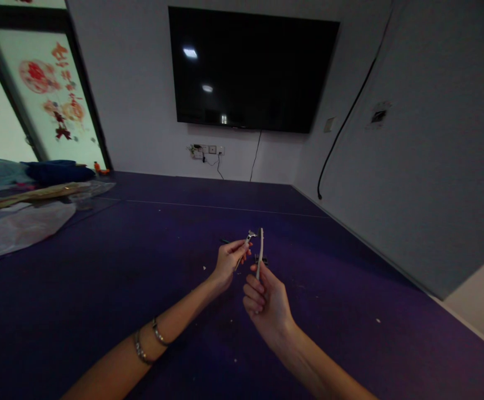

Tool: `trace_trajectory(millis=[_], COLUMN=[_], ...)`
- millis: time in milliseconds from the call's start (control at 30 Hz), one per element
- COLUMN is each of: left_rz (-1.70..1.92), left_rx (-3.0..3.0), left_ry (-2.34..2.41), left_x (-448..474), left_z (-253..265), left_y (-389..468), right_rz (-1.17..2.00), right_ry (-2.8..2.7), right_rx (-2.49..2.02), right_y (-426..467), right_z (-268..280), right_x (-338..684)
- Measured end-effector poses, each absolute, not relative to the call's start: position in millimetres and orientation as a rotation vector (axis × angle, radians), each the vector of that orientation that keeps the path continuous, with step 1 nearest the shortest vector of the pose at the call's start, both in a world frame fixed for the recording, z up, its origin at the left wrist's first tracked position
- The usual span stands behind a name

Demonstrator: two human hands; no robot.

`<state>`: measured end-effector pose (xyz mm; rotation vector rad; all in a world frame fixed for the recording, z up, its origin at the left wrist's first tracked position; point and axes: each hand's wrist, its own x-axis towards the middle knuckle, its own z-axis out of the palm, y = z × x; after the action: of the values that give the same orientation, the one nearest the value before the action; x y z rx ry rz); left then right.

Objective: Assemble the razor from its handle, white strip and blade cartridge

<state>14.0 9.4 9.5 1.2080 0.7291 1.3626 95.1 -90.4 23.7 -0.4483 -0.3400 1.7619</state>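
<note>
My left hand (pixel 228 261) is closed around the handle of a small silver-headed tool that looks like a razor (pixel 248 238), its head pointing up and to the right. My right hand (pixel 270 297) grips a pale toothbrush (pixel 261 244) by its lower handle, held nearly upright. The brush head is right beside the head of the razor; I cannot tell whether they touch. Behind the hands, a small black object (pixel 262 260) lies on the purple surface (pixel 142 311), partly hidden by the toothbrush. A thin dark item (pixel 225 241) shows just past my left hand.
White plastic sheeting (pixel 25 230), a long tan item (pixel 42 194) and dark blue cloth (pixel 61 172) lie at the far left. Small white scraps dot the surface. A television (pixel 254 72) hangs ahead, and a black cable (pixel 350 108) runs down the right wall.
</note>
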Motion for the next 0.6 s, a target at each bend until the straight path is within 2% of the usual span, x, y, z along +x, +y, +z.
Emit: trace_trajectory(millis=[600], left_rz=[1.393], left_rx=[1.154], left_ry=[0.784], left_x=[14], left_z=[10], left_y=[10], right_rz=[1.836], right_ry=[-0.346], right_rx=[-0.507], right_y=[-97], right_z=[15], right_x=[85])
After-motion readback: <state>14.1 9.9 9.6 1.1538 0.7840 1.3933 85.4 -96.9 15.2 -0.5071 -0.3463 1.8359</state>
